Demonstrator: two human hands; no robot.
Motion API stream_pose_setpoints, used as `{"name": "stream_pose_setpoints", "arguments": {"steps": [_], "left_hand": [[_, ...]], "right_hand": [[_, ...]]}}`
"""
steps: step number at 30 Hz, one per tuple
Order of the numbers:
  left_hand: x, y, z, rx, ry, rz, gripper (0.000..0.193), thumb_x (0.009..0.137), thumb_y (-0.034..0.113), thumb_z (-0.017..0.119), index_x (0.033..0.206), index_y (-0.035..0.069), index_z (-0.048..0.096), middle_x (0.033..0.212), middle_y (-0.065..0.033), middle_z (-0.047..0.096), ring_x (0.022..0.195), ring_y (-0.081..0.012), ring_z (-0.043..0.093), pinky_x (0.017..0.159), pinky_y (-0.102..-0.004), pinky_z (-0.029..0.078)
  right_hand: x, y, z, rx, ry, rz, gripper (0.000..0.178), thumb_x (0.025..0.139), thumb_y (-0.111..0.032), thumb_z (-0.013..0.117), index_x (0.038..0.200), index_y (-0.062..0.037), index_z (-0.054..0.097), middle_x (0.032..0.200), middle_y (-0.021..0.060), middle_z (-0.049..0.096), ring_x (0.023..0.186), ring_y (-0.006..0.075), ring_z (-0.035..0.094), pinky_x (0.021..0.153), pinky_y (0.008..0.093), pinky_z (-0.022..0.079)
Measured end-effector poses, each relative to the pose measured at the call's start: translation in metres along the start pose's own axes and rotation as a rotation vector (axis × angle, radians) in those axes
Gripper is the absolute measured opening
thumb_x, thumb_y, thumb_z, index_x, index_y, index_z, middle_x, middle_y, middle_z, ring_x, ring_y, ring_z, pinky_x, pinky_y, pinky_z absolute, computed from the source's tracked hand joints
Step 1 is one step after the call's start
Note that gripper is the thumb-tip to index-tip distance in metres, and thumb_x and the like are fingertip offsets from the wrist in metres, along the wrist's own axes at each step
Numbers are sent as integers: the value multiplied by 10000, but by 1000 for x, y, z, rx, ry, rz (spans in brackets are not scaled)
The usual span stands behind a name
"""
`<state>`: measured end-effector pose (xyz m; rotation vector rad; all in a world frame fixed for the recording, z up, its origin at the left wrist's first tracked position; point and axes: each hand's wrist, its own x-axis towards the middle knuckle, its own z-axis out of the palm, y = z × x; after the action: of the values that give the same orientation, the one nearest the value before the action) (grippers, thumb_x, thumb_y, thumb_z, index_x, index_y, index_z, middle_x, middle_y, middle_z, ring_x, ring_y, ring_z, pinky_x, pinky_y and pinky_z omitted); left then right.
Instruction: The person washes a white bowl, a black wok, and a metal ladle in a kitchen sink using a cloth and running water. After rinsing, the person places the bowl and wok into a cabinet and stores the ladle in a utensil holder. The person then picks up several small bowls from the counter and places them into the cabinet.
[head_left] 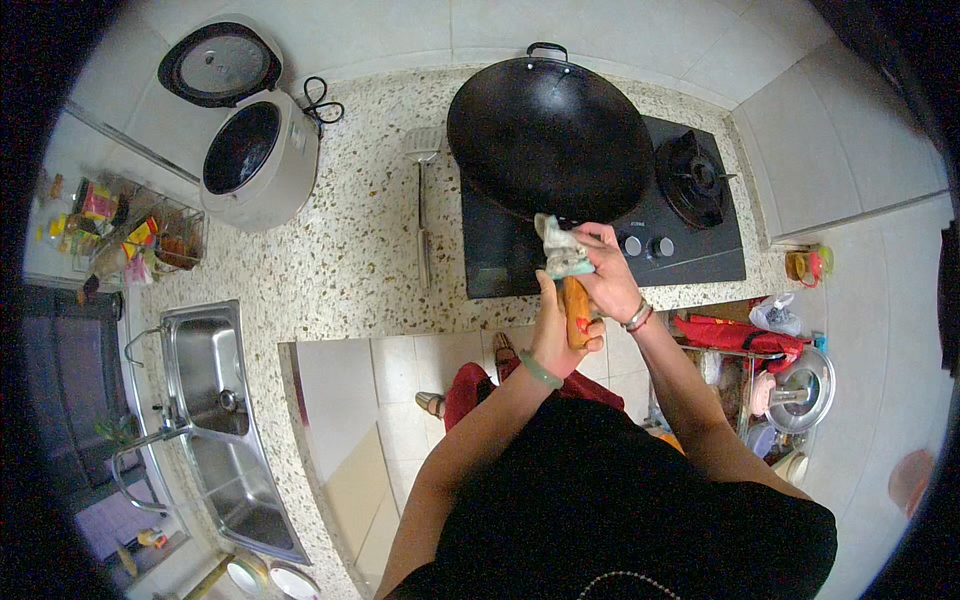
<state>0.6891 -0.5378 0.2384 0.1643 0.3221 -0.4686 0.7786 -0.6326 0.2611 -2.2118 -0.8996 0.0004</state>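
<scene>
A large black wok (548,130) sits over the left side of the black gas hob (510,270), its small loop handle at the far rim. An orange-brown wooden handle (577,305) points back toward me in line with the wok; where the two join is hidden behind a cloth. My left hand (553,325) is closed around that handle from the left, thumb up along it. A crumpled grey-white and pale green cloth (563,250) is in my right hand (608,278), pressed about the handle's far end. The wok's inside looks dark and bare.
Left of the hob lies a slotted metal spatula (422,200). A white rice cooker (270,165) stands with its lid up at the back left. The double steel sink (215,380) is at the left. Right of the wok is a second burner (692,178); a rack holds a steel lid (803,390).
</scene>
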Motion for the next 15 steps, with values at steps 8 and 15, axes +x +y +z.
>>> {"name": "stream_pose_setpoints", "arguments": {"steps": [8,15], "left_hand": [[-16,1,-13,-51,-99,61,646,813,702,299,1179,186,428,1146,-98,539,1083,-263,517,920,-491,400],[-105,29,-5,-4,127,187,640,853,629,364,1319,191,342,1306,-55,423,1145,-224,454,971,-489,314]], "right_hand": [[-56,-75,-22,68,-44,21,229,697,-123,606,907,-38,633,947,108,620,964,280,517,820,379,388],[-43,-156,11,158,63,140,191,687,-60,590,872,-15,606,825,125,574,775,312,524,737,390,416]]}}
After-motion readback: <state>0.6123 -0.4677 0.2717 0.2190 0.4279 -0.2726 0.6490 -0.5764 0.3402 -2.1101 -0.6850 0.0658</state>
